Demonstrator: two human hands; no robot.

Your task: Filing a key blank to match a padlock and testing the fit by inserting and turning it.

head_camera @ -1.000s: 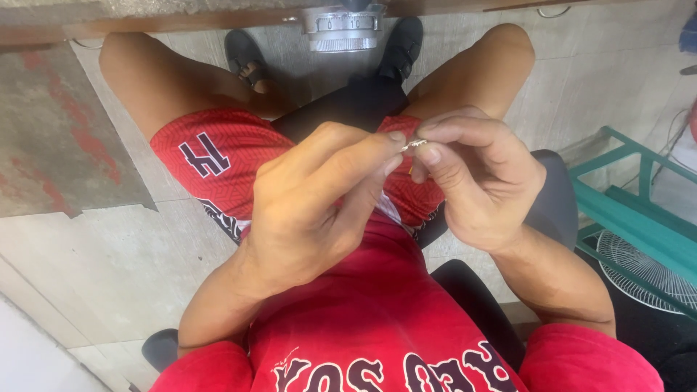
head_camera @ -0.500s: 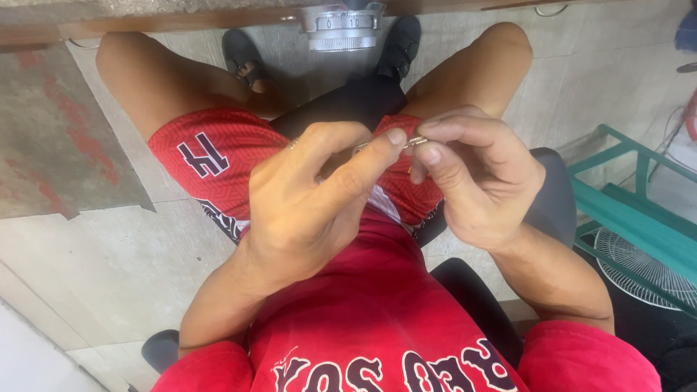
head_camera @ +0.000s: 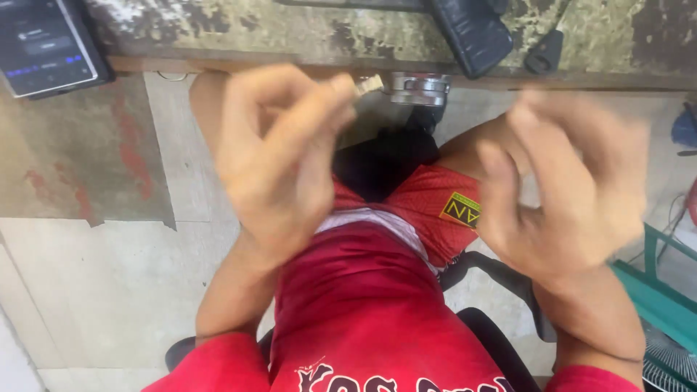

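Note:
My left hand [head_camera: 279,156] is raised below the table edge, thumb and forefinger pinched on a small pale metal piece [head_camera: 368,85]. That piece is close to a round silver metal part [head_camera: 419,88] under the worn tabletop [head_camera: 290,33]. My right hand [head_camera: 570,192] is off to the right, blurred by motion, with its fingers curled apart and nothing visible in them. I sit on a black chair in red shorts and a red shirt.
On the tabletop lie a dark screen device [head_camera: 45,43] at the far left, a black device [head_camera: 472,30] and a small black object [head_camera: 544,51]. A teal frame [head_camera: 657,294] and a fan [head_camera: 671,359] stand at the right. Pale floor lies at the left.
The hands, joined over my lap on the small piece, have come apart and risen toward the table. The left keeps the piece; the right has let go. The view has tilted up.

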